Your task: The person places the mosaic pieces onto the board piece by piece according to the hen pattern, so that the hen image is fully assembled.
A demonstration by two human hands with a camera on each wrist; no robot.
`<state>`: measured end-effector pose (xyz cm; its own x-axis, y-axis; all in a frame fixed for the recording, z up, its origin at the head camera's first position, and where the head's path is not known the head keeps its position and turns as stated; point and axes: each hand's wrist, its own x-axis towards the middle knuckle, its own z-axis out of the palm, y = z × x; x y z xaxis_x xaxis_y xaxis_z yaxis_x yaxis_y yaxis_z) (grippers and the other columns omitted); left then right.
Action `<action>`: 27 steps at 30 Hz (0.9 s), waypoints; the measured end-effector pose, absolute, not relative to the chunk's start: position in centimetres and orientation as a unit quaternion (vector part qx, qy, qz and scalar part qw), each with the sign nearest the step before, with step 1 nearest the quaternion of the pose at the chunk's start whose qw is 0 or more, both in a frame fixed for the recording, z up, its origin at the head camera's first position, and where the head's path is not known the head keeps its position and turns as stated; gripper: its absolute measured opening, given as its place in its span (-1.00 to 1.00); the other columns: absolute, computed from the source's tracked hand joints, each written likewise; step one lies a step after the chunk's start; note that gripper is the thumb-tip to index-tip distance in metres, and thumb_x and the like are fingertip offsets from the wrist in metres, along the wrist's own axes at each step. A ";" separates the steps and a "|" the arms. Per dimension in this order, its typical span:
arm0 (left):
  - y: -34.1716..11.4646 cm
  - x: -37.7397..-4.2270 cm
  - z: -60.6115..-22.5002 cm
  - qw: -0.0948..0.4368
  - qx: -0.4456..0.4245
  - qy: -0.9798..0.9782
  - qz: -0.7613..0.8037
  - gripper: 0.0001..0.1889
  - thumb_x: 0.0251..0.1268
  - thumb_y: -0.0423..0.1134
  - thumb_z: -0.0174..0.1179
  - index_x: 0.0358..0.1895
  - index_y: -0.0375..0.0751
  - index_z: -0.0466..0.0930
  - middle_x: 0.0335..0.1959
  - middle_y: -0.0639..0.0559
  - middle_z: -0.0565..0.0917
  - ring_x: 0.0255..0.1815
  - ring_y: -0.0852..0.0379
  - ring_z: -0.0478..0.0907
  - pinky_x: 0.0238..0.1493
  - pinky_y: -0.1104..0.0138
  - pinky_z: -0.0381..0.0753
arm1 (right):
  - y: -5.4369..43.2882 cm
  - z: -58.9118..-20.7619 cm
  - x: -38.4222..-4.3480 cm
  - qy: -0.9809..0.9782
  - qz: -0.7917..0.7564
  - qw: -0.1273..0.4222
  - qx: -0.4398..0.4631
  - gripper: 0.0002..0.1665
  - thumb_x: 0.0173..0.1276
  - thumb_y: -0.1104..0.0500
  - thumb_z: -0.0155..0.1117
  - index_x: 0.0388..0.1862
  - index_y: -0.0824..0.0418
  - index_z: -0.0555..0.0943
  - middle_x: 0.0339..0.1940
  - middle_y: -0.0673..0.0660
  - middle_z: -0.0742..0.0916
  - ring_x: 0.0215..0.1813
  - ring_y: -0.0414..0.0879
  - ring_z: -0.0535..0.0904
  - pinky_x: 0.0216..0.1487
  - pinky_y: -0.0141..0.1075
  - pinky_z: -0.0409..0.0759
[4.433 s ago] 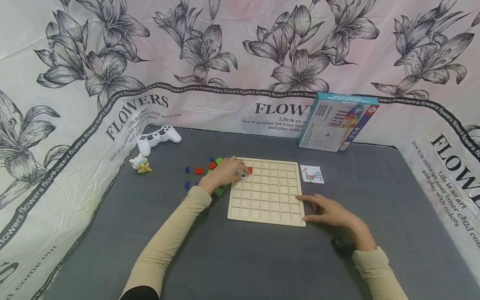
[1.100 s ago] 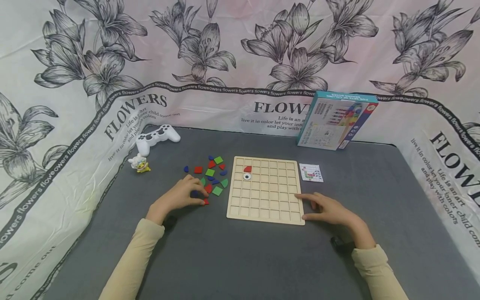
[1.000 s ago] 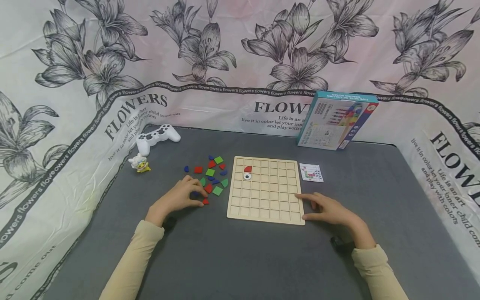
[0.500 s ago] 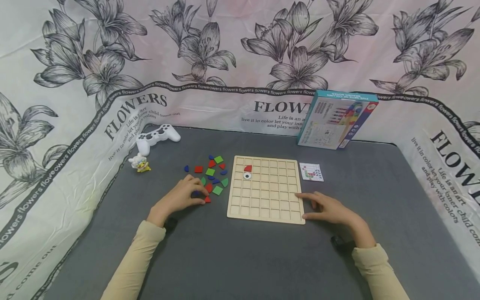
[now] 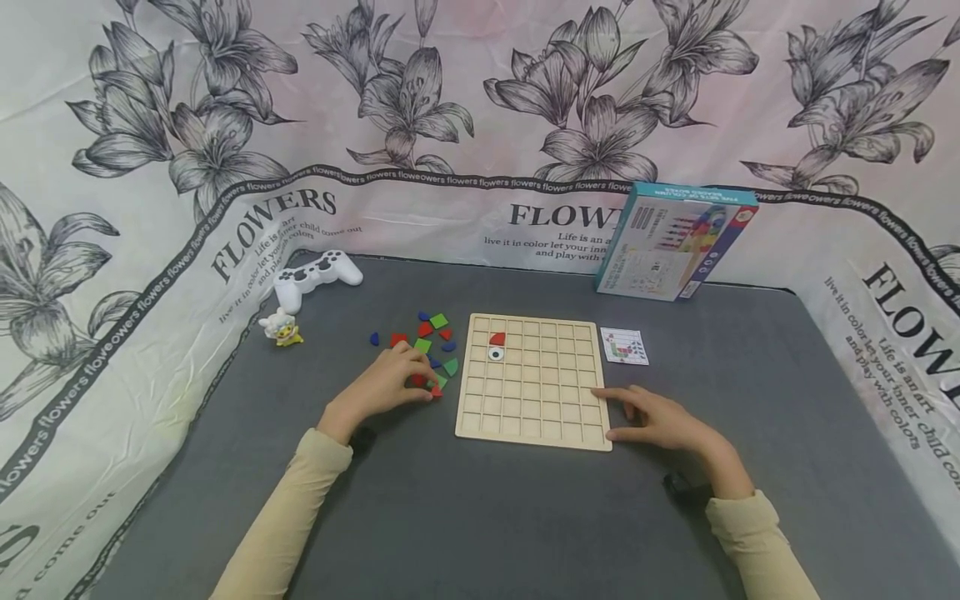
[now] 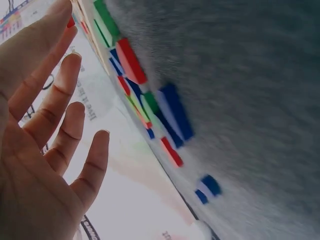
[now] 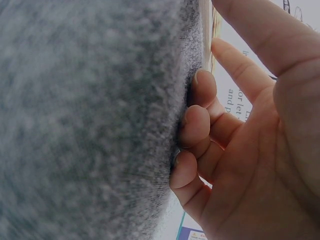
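My left hand pinches a small red triangular tile between thumb and fingertips, just left of the board; a red bit shows by the thumb in the left wrist view. The pale wooden grid board lies flat. On its upper left, a red tile with one curved side sits directly above a white tile with an eye. My right hand touches the board's right edge with extended thumb and index finger; its other fingers bend against the cloth in the right wrist view.
Loose tiles, such as a green square and a blue piece, lie around the left hand. A pattern card lies right of the board. Behind stand a box, a white game controller and a small figurine.
My left hand left the eye tile on the board, went to the loose tiles, took hold of the red triangular tile and now moves right and upward with it. The right hand stays.
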<state>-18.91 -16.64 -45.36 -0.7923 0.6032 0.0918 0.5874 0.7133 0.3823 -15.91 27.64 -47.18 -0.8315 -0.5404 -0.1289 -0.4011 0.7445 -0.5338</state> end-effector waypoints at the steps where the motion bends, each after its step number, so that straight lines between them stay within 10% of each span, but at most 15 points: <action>1: -16.4 -19.1 -45.3 0.018 0.322 0.926 0.196 -0.76 0.02 -0.07 0.36 -0.19 0.05 0.71 -0.20 0.15 0.57 -0.20 0.17 0.28 -0.17 0.22 0.30 | 27.7 -47.2 -15.9 0.923 -0.252 0.139 -0.254 -0.22 0.09 -0.22 0.32 0.29 -0.03 0.40 -0.42 -0.03 0.39 -0.43 -0.24 0.25 -0.48 -0.41 0.20; 27: -10.8 -24.6 -44.3 0.023 0.337 0.930 0.144 -0.75 0.11 -0.09 0.31 -0.12 0.01 0.69 -0.12 0.09 0.58 -0.09 0.08 0.35 -0.06 0.12 0.37 | 27.7 -47.2 -15.9 0.922 -0.252 0.125 -0.264 -0.21 0.07 -0.21 0.34 0.29 -0.04 0.41 -0.43 -0.04 0.39 -0.45 -0.26 0.25 -0.47 -0.43 0.20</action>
